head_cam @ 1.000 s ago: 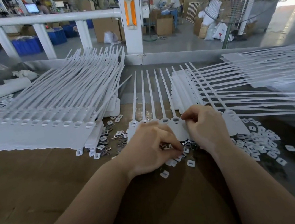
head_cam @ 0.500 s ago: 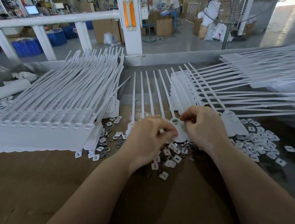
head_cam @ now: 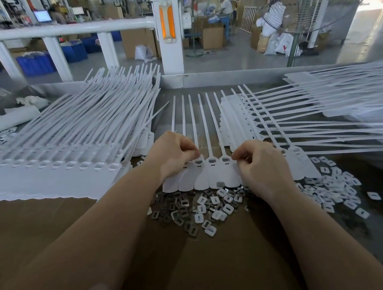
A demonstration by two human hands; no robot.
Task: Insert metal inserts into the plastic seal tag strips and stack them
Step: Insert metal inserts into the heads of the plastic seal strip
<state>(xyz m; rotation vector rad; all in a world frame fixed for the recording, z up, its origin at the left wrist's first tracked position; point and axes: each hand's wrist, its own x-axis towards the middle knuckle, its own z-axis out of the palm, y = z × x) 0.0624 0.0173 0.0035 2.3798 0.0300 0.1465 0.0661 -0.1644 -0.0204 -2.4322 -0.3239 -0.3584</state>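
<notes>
A white seal tag strip [head_cam: 213,176] lies flat in the middle of the table, its tails pointing away from me. My left hand [head_cam: 175,155] has its fingers curled and its fingertips pinched together over a tag socket near the strip's left end. The small metal insert in that pinch is mostly hidden. My right hand [head_cam: 262,167] pinches the strip at a tag head on its right side. Loose metal inserts [head_cam: 177,210] lie heaped just in front of the strip, mixed with white plastic caps [head_cam: 217,210].
A tall stack of tag strips [head_cam: 44,170] fills the left side, and another stack [head_cam: 326,109] fans out at the right. More white caps [head_cam: 333,190] lie scattered at the right. A raised metal rim [head_cam: 225,76] and a white railing [head_cam: 51,32] close off the far side.
My left hand rose from the pile of inserts to the tag sockets. The right hand stayed at the strip. The view shifted so that the strip's flat tag ends show.
</notes>
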